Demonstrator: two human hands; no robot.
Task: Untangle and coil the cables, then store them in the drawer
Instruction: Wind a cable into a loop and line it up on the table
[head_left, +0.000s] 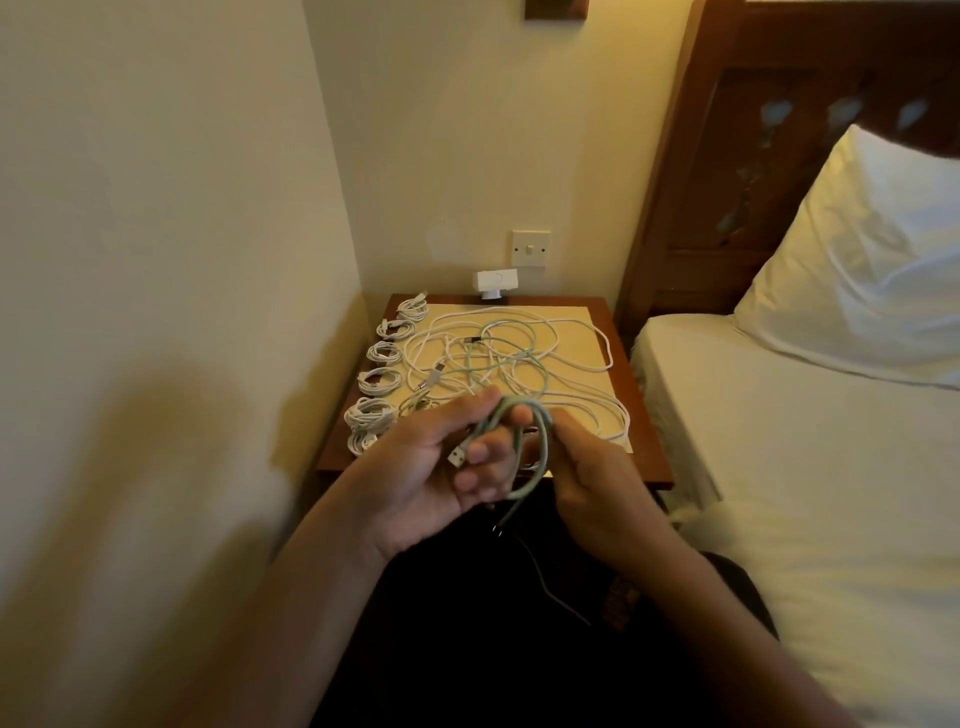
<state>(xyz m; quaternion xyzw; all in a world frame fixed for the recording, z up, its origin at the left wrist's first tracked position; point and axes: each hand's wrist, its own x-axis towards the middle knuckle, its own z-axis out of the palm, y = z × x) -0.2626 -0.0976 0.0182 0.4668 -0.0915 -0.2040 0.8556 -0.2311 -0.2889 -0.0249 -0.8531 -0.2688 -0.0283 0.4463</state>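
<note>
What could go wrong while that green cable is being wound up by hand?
The green cable held by the left hand and right hand seems to run on into the white tangle; pulling could tighten knots or drag it all along. The finished coils sit near the left edge of the nightstand, so a dragged cable might knock one off.

Polished wood nightstand (627, 395), matt cream mat (571, 325), smooth plastic-sheathed white cables (382, 382) (the green cable (543, 436) looks duller), creased cloth pillow (857, 270).
</note>
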